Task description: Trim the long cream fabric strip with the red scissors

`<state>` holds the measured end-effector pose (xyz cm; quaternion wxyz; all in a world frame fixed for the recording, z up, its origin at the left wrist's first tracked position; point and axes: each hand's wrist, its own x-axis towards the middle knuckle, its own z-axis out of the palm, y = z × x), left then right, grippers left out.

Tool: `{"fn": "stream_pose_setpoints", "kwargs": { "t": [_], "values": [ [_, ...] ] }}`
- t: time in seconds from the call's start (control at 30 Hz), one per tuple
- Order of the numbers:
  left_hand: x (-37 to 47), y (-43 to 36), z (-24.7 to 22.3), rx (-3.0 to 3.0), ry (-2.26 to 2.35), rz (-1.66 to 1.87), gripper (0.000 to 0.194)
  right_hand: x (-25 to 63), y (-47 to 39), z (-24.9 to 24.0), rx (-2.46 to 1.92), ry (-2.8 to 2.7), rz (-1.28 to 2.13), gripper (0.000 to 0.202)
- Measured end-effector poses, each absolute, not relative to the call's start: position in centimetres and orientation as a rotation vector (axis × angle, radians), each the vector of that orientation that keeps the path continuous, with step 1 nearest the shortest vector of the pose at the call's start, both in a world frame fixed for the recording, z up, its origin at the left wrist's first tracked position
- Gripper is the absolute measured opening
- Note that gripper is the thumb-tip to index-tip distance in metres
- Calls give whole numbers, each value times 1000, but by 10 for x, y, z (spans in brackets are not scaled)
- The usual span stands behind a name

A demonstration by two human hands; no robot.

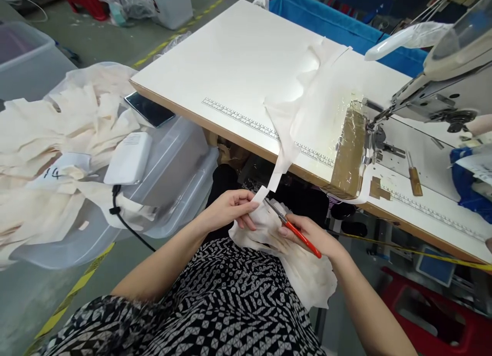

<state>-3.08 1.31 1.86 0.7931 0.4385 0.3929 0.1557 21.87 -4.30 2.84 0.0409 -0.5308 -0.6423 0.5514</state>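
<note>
My left hand (237, 210) is closed, pinching the end of a narrow white fabric strip (261, 194) above my lap. In my right hand (307, 235) is a pair of red-handled scissors (302, 238), their blades pointing up and left beside the strip. A cream fabric piece (290, 125) lies over the table and hangs off its front edge, its narrow white end close to the blades. Below both hands, a bunch of cream fabric (307, 279) rests on my lap. Whether the strip and the hanging piece are joined, I cannot tell.
To the right stands a sewing machine (442, 97) on the white table (215, 53), with a wooden-handled tool (414, 176) nearby. At left, cream fabric pieces (34, 140), a phone (149, 109) and a cabled white device (129, 158) lie on a plastic bin (169, 161).
</note>
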Motion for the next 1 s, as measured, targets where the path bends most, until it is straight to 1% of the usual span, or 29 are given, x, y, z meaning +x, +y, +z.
{"fn": "stream_pose_setpoints", "kwargs": {
  "t": [0.3,0.47,0.6,0.87,1.0],
  "values": [
    [-32,16,15,836,843,369,40,215,-28,28,-1509,-2014,1792,47],
    [-34,16,18,860,856,376,36,210,-30,31,-1538,-1994,1787,49],
    [-33,16,18,856,856,374,35,207,-32,33,-1608,-2068,1673,51],
    [-36,19,19,840,847,357,34,204,-34,41,-1800,-2325,1287,51],
    [-34,21,18,822,858,369,37,199,-34,42,-1842,-2330,1187,51]
  ]
}}
